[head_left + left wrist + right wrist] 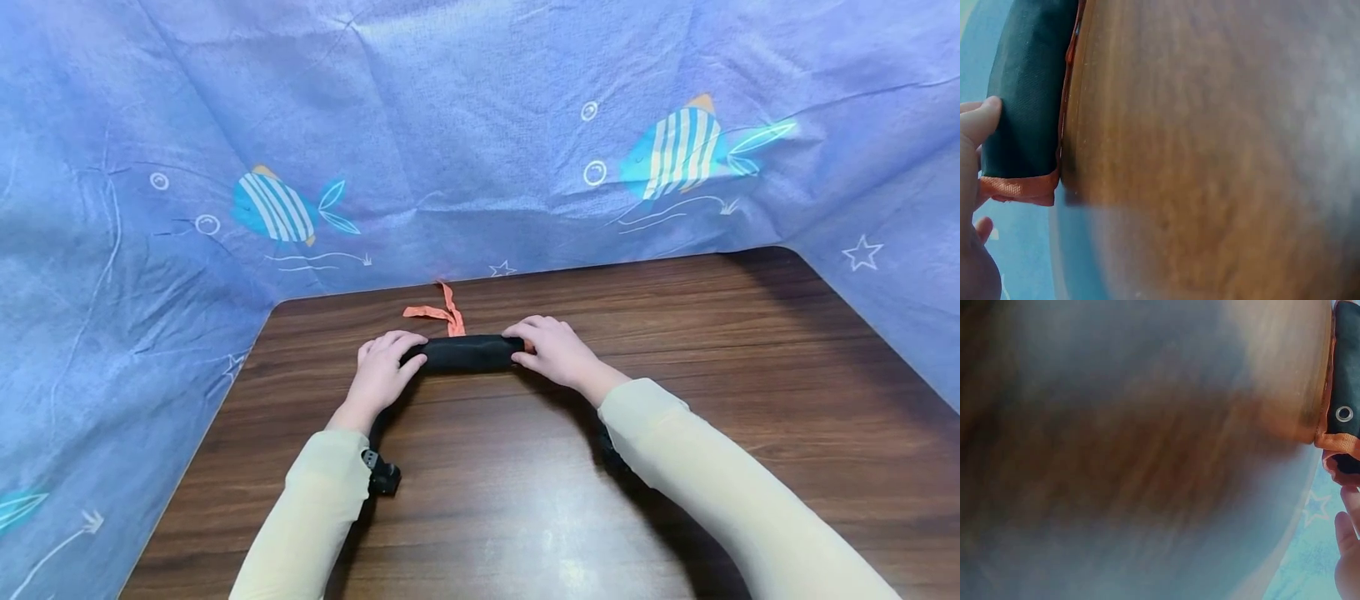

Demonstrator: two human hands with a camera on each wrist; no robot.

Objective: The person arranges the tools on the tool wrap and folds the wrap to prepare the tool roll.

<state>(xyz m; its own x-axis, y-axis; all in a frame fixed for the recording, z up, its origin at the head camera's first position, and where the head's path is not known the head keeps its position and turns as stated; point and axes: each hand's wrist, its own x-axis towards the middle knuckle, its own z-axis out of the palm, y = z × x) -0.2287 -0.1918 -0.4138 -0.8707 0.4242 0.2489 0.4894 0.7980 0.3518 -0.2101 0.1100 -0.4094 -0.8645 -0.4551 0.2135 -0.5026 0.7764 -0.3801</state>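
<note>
A rolled-up black cloth roll with orange edging lies crosswise on the wooden table. Orange tie strips spread out behind it. My left hand grips its left end, thumb on the near side and fingers over the top. At the opposite end, my right hand holds the roll between thumb and fingers. The left wrist view shows a fingertip against the black cloth, just above the orange trim. A metal eyelet shows near the roll's end in the right wrist view.
The brown wood-grain table has a rounded back edge. Blue cloth printed with striped fish hangs behind it and along both sides. A small black device sits at the left wrist.
</note>
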